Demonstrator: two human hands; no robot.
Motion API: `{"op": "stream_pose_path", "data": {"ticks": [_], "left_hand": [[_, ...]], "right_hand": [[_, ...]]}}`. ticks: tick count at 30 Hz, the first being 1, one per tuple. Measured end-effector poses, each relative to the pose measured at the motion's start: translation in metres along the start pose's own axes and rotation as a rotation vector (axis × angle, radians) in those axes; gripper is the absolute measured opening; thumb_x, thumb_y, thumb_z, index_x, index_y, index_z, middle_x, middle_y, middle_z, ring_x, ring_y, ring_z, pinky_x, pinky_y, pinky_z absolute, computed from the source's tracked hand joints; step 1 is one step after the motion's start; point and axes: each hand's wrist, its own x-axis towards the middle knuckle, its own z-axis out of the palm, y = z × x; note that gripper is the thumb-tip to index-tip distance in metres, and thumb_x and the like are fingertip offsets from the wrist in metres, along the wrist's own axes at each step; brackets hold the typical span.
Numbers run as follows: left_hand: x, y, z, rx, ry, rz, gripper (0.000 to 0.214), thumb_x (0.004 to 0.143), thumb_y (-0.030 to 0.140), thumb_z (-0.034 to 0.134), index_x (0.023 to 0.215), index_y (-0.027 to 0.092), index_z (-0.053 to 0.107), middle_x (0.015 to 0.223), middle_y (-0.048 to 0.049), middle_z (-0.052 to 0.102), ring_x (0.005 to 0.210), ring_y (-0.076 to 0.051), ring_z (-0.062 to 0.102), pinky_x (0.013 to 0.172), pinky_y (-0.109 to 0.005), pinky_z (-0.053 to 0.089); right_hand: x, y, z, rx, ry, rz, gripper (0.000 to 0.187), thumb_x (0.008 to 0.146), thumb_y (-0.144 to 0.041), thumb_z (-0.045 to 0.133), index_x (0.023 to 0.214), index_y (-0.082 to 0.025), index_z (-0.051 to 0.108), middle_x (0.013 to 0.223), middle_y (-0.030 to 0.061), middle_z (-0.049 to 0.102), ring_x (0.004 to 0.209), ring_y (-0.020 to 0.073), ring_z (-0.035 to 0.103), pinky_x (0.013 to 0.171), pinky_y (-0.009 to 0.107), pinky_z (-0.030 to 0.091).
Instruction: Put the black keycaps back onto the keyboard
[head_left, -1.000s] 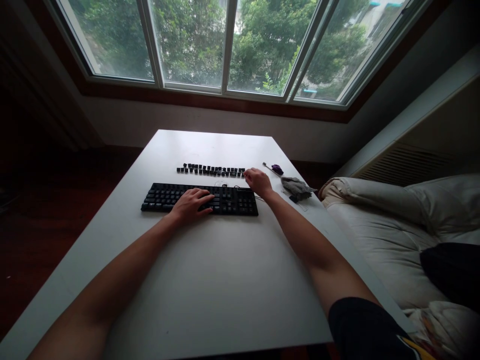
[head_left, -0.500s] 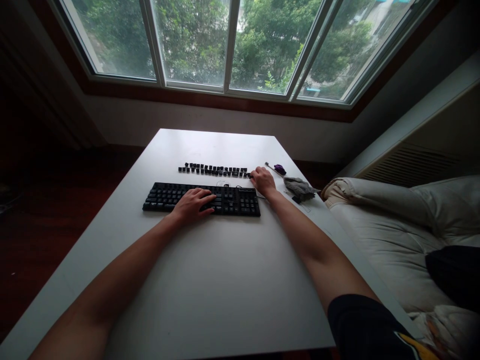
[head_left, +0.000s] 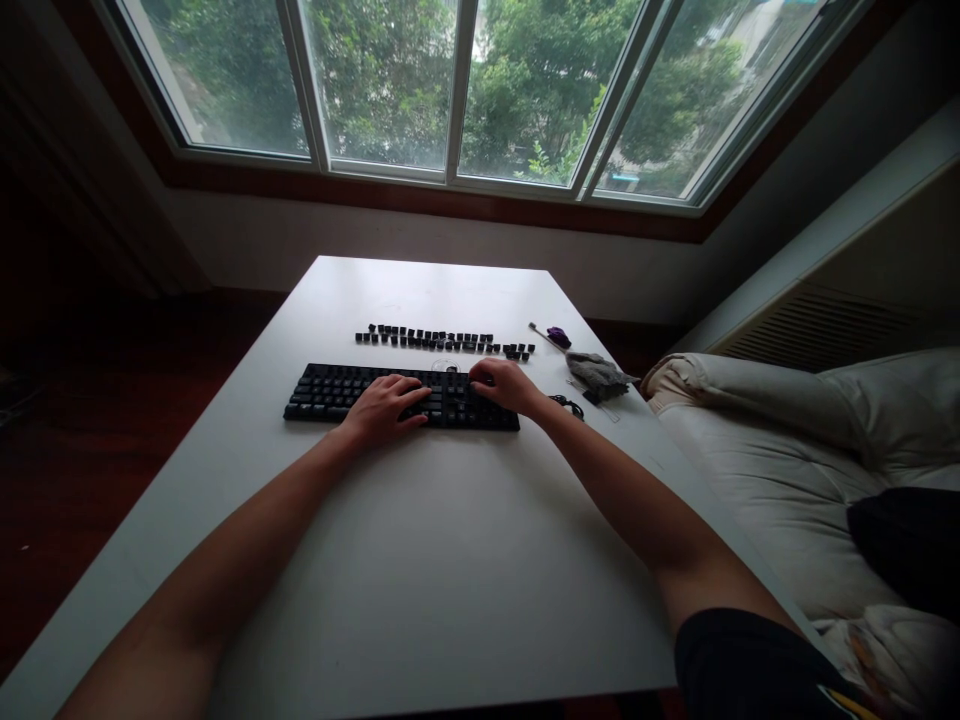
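Observation:
A black keyboard (head_left: 330,392) lies across the middle of the white table (head_left: 420,580). My left hand (head_left: 386,405) rests flat on its middle keys with the fingers stretched out. Over the right part of the keyboard my right hand (head_left: 506,385) has its fingers curled down in a pinch; what they hold is too small to make out. Behind the keyboard a row of loose black keycaps (head_left: 439,340) runs left to right.
A grey cloth (head_left: 600,374) and a purple-headed tool (head_left: 553,337) lie at the table's right side, with a small black wire loop (head_left: 568,404) nearby. A bed with white bedding (head_left: 795,470) stands to the right. Windows (head_left: 457,90) face the table.
My right hand has come back from the right end of the keycap row to the right part of the keyboard. More keycaps now show at that end. The left hand has not moved.

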Motion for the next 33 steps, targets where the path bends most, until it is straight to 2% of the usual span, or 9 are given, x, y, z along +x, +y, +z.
{"op": "stream_pose_path", "data": {"ticks": [4,10,18,27,30,33], "left_hand": [[0.000,0.000,-0.001,0.010,-0.008,0.000,0.050,0.097,0.053,0.055,0.141,0.029,0.059,0.139,-0.0094,0.059,0.124,-0.030,0.053,0.107,-0.050,0.043],[0.000,0.001,-0.001,0.010,-0.008,0.002,0.050,0.097,0.053,0.055,0.141,0.029,0.058,0.138,-0.0094,0.059,0.124,-0.030,0.054,0.106,-0.050,0.043],[0.001,0.000,0.000,0.011,-0.003,0.002,0.050,0.097,0.053,0.055,0.141,0.029,0.059,0.138,-0.0091,0.060,0.124,-0.030,0.054,0.107,-0.050,0.043],[0.001,0.001,0.000,0.002,0.000,0.000,0.050,0.096,0.052,0.056,0.141,0.030,0.059,0.137,-0.0095,0.060,0.123,-0.031,0.054,0.107,-0.051,0.043],[0.001,0.000,0.001,-0.002,0.000,0.003,0.050,0.096,0.052,0.056,0.140,0.030,0.059,0.138,-0.0097,0.060,0.124,-0.031,0.054,0.107,-0.051,0.043],[0.001,0.000,0.002,-0.002,0.002,-0.003,0.050,0.096,0.053,0.055,0.141,0.030,0.059,0.138,-0.0097,0.059,0.123,-0.031,0.054,0.107,-0.052,0.043]], "right_hand": [[-0.005,-0.011,0.004,-0.021,-0.047,0.031,0.011,0.084,-0.016,0.069,0.094,-0.018,0.073,0.090,0.0039,0.070,0.076,0.0152,0.061,0.072,0.026,0.045],[-0.005,-0.012,0.003,-0.049,-0.083,0.067,0.011,0.086,-0.016,0.069,0.096,-0.018,0.073,0.094,0.0043,0.070,0.080,0.0153,0.062,0.074,0.026,0.044],[-0.001,-0.019,0.000,-0.233,-0.181,-0.013,0.010,0.089,-0.019,0.067,0.099,-0.017,0.069,0.099,0.0073,0.068,0.089,0.0188,0.062,0.077,0.027,0.042],[0.002,-0.026,0.006,-0.353,-0.237,-0.013,0.008,0.092,-0.014,0.062,0.098,-0.017,0.066,0.103,0.0117,0.068,0.093,0.0232,0.063,0.078,0.030,0.042],[0.001,-0.024,0.009,-0.346,-0.209,-0.021,0.011,0.091,-0.011,0.061,0.097,-0.018,0.068,0.102,0.0123,0.068,0.093,0.0234,0.063,0.077,0.030,0.042],[0.000,-0.015,0.007,-0.236,-0.202,-0.044,0.009,0.089,-0.016,0.067,0.097,-0.019,0.070,0.100,0.0084,0.070,0.089,0.0210,0.063,0.077,0.029,0.043]]}}
